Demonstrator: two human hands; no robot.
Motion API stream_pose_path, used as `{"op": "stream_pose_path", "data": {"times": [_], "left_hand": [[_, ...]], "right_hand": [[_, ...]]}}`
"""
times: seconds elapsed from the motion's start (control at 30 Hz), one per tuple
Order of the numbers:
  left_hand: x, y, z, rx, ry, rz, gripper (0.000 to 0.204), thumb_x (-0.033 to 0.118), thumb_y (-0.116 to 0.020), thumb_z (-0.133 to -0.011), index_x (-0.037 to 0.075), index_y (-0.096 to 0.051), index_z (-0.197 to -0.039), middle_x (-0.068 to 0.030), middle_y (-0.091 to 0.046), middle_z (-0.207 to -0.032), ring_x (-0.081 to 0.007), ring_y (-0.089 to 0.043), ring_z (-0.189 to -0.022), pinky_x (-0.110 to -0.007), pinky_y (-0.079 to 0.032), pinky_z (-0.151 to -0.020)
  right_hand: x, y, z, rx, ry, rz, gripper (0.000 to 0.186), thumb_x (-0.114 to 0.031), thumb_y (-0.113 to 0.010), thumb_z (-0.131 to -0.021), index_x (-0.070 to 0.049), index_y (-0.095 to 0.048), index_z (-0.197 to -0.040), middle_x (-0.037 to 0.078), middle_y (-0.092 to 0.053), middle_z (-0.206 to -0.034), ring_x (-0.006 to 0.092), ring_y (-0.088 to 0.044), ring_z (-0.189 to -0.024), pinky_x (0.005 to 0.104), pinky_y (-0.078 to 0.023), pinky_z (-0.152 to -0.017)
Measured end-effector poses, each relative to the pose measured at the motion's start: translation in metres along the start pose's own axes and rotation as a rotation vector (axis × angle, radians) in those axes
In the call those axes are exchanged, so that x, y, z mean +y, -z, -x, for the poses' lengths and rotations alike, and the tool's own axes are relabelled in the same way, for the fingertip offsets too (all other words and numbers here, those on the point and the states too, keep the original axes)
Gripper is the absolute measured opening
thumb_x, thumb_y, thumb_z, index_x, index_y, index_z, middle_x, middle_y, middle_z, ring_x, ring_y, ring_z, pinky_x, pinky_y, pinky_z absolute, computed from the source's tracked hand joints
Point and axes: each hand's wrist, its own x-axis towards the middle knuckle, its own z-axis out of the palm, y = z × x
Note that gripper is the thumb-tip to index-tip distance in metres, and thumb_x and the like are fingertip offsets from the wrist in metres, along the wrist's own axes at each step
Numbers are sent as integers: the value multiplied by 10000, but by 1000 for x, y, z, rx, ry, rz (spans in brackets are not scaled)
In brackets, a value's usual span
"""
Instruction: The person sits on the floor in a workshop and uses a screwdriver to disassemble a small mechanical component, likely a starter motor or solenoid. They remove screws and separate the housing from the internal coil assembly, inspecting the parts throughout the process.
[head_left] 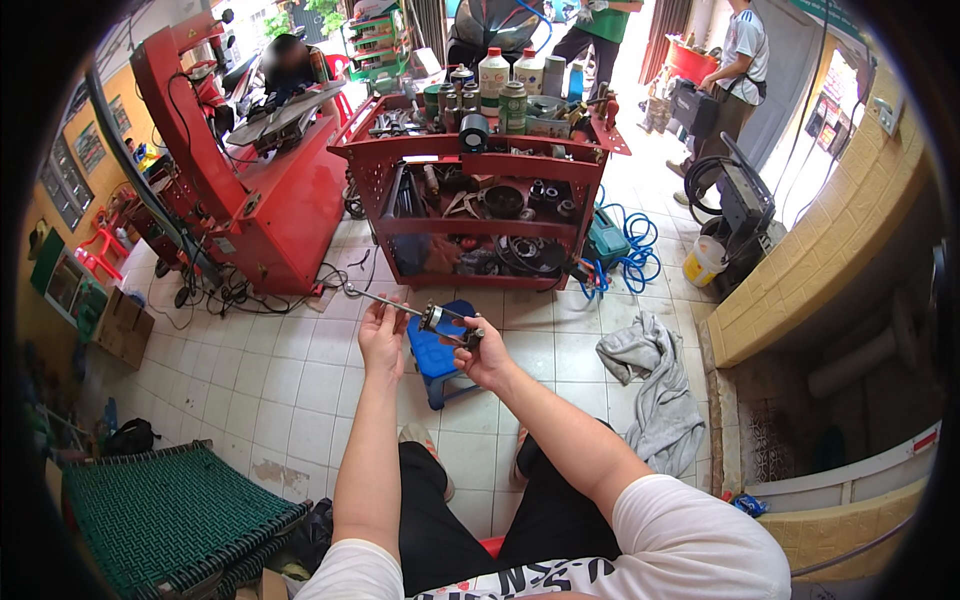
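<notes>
Above the blue plastic stool (430, 360), the left hand (381, 338) and right hand (485, 355) hold a silver metal rod-and-cylinder assembly (432, 317), fingers closed on its rod and right end; a loosened pinch could drop it.

Daylight pours in behind the red tool cart (480, 226), bleaching the background and brightening floor tiles (270, 395) around it; the recess (850, 345) to its right lies in shadow, a person's head (287, 62) to its left is blurred, and fisheye distortion bends walls (815, 215).
</notes>
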Motion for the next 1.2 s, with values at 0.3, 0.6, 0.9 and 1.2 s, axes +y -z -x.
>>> {"op": "stream_pose_path", "data": {"times": [0.3,0.6,0.9,1.2], "left_hand": [[-2,4,-4,0,-20,-19,259,142,-626,-982,100,-598,-1236,27,-616,-983,-77,-595,-876,-264,-525,-818],[-3,1,-2,74,-1,25,202,170,-679,-947,45,-612,-1091,-43,-647,-967,-129,-641,-848,-248,-549,-751],[-5,4,-3,100,50,16,270,234,-739,-898,109,-543,-1036,-38,-673,-1002,-168,-679,-901,-291,-554,-776],[-7,14,-8,80,-2,-43,293,263,-711,-921,112,-518,-1081,-45,-665,-1013,-159,-669,-888,-282,-549,-771]], "right_hand": [[0,-1,0,-12,-4,21,312,-379,-542,-940,-125,-530,-1121,196,-680,-948,129,-454,-501,304,-408,-533],[1,1,-3,-11,-13,16,309,-372,-548,-935,-121,-537,-1116,194,-684,-926,125,-451,-498,300,-407,-530],[1,4,-4,-12,-19,23,318,-374,-559,-924,-122,-548,-1117,192,-686,-921,124,-448,-496,298,-408,-528],[3,-2,-3,-9,-29,58,321,-375,-565,-918,-121,-547,-1113,193,-687,-926,119,-449,-489,295,-408,-514]]}}
